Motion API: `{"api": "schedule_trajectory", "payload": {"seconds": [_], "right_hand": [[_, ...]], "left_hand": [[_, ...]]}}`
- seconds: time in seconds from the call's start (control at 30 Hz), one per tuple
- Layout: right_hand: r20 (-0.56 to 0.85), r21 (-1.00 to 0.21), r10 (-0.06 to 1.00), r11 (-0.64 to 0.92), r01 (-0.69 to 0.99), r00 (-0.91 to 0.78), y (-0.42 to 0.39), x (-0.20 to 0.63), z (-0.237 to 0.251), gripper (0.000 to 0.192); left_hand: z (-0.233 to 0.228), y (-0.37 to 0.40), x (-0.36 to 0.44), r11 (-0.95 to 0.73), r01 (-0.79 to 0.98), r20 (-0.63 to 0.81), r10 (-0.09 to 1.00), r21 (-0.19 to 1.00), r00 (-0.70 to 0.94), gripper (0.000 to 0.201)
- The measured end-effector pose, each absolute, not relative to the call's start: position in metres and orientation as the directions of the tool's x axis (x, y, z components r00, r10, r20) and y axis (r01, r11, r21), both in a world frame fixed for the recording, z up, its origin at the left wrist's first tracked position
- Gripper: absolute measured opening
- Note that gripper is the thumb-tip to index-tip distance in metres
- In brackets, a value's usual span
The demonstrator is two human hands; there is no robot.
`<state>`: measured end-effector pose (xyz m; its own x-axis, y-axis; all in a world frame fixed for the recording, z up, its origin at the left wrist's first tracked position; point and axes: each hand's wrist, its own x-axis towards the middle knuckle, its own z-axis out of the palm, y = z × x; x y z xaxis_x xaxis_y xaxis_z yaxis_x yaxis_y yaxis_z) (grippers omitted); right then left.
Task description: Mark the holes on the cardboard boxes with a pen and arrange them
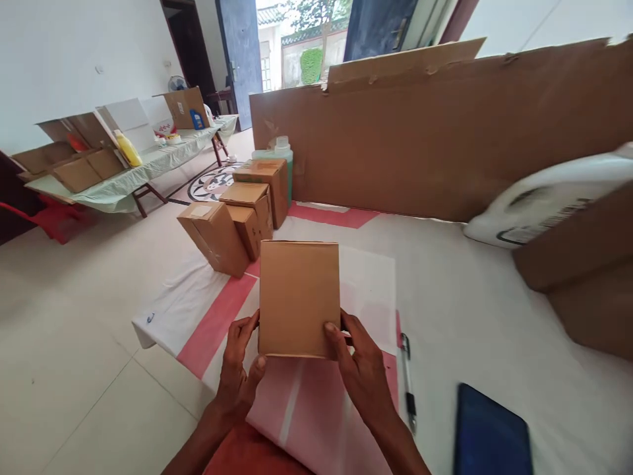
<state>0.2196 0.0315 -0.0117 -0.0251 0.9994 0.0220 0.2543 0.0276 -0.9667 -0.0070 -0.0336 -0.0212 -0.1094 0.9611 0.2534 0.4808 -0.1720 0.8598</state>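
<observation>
A plain brown cardboard box (299,297) is held up in front of me over the cloth-covered table. My left hand (240,363) has its fingers against the box's left side, with the thumb by the lower left corner. At the lower right, my right hand (363,363) grips the box, its thumb on the near face and its fingers behind the right edge. A clear sheet (368,284) lies on the cloth behind the box. Just right of my right hand rests a pen (408,382). The underside and far side of the box are hidden.
Several taped cartons (212,237) stand at the table's left side, near a green-liquid jug (283,155). A tall cardboard panel (420,138) closes off the back. On the right are a dark phone (492,432), a white jug (539,198) and a cardboard piece (593,264).
</observation>
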Motion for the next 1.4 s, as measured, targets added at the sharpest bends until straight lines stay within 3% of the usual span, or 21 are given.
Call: {"api": "schedule_trajectory", "payload": {"seconds": [0.23,0.43,0.6,0.67,0.77,0.87,0.97,1.03,1.17,1.3,1.4], "right_hand": [[0.054,-0.938,0.987,-0.001,0.346,0.149,0.019,0.256,-0.023,0.058],[-0.013,-0.978,0.997,-0.029,0.208,0.076,0.013,0.264,-0.039,0.066],[-0.019,-0.979,1.000,-0.021,0.203,0.010,0.007,0.268,-0.055,0.090],[-0.002,-0.984,0.998,-0.011,0.175,0.055,0.008,0.271,-0.051,0.079],[0.002,-0.991,0.992,-0.016,0.136,0.128,0.013,0.282,-0.029,0.064],[0.004,-0.991,0.983,-0.021,0.132,0.185,0.016,0.291,-0.002,0.085],[-0.034,-0.995,0.983,-0.050,0.085,0.179,0.011,0.289,0.014,0.109],[-0.031,-0.998,0.986,-0.039,0.050,0.161,0.005,0.284,0.017,0.102],[0.000,-1.000,0.982,-0.005,0.028,0.186,-0.008,0.277,0.018,0.065],[-0.116,-0.990,0.988,-0.124,0.072,0.103,-0.022,0.281,0.020,0.049],[-0.127,-0.967,0.991,-0.133,0.219,0.039,-0.029,0.292,0.029,0.048]], "left_hand": [[-0.032,0.004,0.042,-0.206,0.401,0.214,0.977,0.893,0.026,0.067],[-0.038,0.013,0.044,-0.091,0.347,0.082,0.996,0.933,0.040,0.061],[-0.026,0.007,0.039,-0.071,0.314,0.040,0.994,0.947,0.101,0.062],[-0.013,0.004,0.039,-0.146,0.367,0.104,0.986,0.919,0.131,0.065],[0.011,0.001,0.040,-0.374,0.485,0.319,0.928,0.791,0.195,0.069],[0.027,0.003,0.044,-0.513,0.577,0.480,0.848,0.636,0.225,0.069],[0.032,0.007,0.050,-0.516,0.595,0.514,0.836,0.616,0.192,0.075],[0.035,0.011,0.054,-0.521,0.568,0.541,0.827,0.637,0.153,0.080],[0.043,0.023,0.062,-0.554,0.524,0.586,0.801,0.647,0.123,0.084],[0.048,0.037,0.065,-0.436,0.445,0.432,0.894,0.782,0.118,0.081],[0.051,0.039,0.067,-0.348,0.360,0.331,0.937,0.865,0.112,0.078]]}}
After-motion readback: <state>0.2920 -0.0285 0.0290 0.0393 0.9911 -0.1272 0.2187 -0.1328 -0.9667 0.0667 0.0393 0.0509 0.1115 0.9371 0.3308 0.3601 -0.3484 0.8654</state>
